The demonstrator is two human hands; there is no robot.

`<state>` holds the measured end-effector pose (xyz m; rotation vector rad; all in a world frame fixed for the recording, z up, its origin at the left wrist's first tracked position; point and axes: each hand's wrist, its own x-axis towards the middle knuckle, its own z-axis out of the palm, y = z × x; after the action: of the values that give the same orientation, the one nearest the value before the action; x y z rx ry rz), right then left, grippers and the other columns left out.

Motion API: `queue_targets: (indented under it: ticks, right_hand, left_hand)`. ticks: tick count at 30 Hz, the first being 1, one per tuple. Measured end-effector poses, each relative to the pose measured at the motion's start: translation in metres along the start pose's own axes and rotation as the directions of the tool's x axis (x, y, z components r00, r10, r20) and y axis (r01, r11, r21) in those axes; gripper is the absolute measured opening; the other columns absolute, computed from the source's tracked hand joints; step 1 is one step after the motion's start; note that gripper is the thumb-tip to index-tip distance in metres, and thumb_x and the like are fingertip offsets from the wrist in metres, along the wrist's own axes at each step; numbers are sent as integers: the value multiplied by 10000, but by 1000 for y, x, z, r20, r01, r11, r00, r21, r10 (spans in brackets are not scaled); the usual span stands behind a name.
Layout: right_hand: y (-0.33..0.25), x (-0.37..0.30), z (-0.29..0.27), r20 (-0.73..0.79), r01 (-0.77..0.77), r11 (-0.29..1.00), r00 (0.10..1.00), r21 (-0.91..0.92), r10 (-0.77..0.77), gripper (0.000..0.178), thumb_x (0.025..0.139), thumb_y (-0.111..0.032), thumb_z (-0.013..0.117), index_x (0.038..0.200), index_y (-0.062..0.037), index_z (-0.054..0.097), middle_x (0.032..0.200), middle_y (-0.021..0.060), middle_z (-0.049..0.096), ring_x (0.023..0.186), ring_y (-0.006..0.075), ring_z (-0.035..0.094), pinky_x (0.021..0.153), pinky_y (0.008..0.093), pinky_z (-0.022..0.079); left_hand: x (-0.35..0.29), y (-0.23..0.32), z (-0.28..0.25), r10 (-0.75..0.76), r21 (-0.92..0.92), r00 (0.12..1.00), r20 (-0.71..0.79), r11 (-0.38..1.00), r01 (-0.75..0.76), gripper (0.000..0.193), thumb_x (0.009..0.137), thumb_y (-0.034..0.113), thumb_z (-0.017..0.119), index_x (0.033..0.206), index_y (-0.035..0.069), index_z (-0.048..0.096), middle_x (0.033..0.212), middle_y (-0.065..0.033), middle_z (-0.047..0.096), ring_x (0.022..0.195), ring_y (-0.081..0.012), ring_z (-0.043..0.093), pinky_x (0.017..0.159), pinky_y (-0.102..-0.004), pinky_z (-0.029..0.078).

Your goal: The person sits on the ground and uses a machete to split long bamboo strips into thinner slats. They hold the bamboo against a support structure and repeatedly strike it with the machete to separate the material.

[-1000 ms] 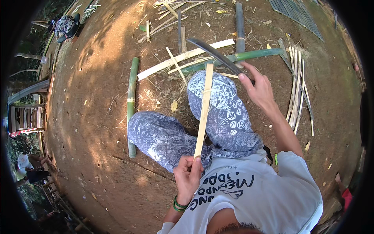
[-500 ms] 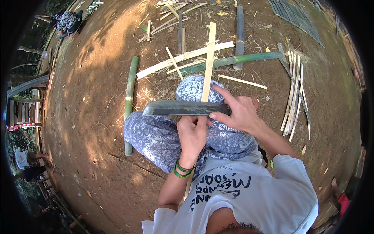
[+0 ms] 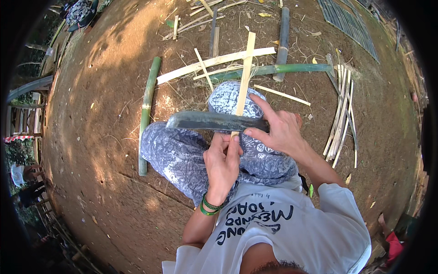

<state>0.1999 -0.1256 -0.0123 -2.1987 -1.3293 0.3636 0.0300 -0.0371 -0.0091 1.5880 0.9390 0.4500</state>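
A pale flat bamboo strip runs away from me over my raised knee. My left hand pinches its near part between thumb and fingers, just below the blade. Across the strip lies a dark, broad-bladed machete, its tip pointing left. My right hand is closed round the machete at its right end, with the thumb near the base of the blade and the index finger stretched toward the strip. The handle is mostly hidden in that hand.
A green bamboo pole lies left of my legs, another beyond my knees. Thin split strips are bundled at the right. More offcuts and a dark pole lie farther off, near a slatted bamboo panel.
The strip has come slightly toward me beneath the blade. My left thumb now lies along it. The machete has tilted a little, its tip rising in the view.
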Motion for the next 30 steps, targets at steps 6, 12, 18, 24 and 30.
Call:
queue_targets:
  ticks: [6, 12, 18, 24, 30]
  right_hand:
    - [5, -2, 4, -26, 50, 998, 998, -46, -51, 897, 801, -698, 669, 1466, -128, 469, 480, 140, 551, 502, 380, 640, 518, 493, 483]
    - [8, -7, 8, -10, 17, 998, 1000, -68, -18, 956, 748, -704, 693, 1505, -178, 438, 520, 95, 569, 523, 345, 643, 544, 478, 453]
    - [-1, -13, 10, -37, 54, 988, 998, -143, -60, 970, 755, -699, 693, 1513, -156, 426, 495, 110, 535, 499, 342, 621, 537, 484, 417]
    - [5, -14, 14, -85, 51, 994, 995, -94, -59, 1022, 749, -755, 662, 1519, -131, 414, 479, 111, 512, 469, 348, 588, 528, 495, 376]
    - [4, -20, 16, -99, 89, 983, 989, -163, -106, 1027, 766, -742, 667, 1510, -83, 411, 455, 114, 526, 444, 347, 609, 484, 480, 463]
  left_hand:
    - [-13, -6, -6, 8, 6, 1000, -21, 1000, -8, 174, 1002, 123, 597, 896, -9, 558, 645, -57, 643, 523, -62, 551, 467, -239, 405]
    - [-25, -15, -14, -8, -4, 1000, -4, 1000, 8, 167, 1019, 131, 586, 918, 6, 540, 670, -28, 622, 520, -29, 491, 451, -207, 360]
    - [-40, -17, -24, -14, 28, 1000, -8, 1000, 14, 162, 1019, 125, 588, 917, 16, 525, 673, -22, 617, 522, -26, 486, 452, -199, 351]
    - [-62, -28, -31, -50, -32, 999, -21, 998, 49, 150, 1011, 107, 593, 912, 15, 529, 662, -26, 622, 519, -34, 501, 457, -207, 366]
    - [-72, -28, -39, -46, 9, 999, -4, 999, 46, 143, 1018, 107, 585, 922, 24, 518, 681, -27, 621, 524, -29, 488, 455, -197, 359]
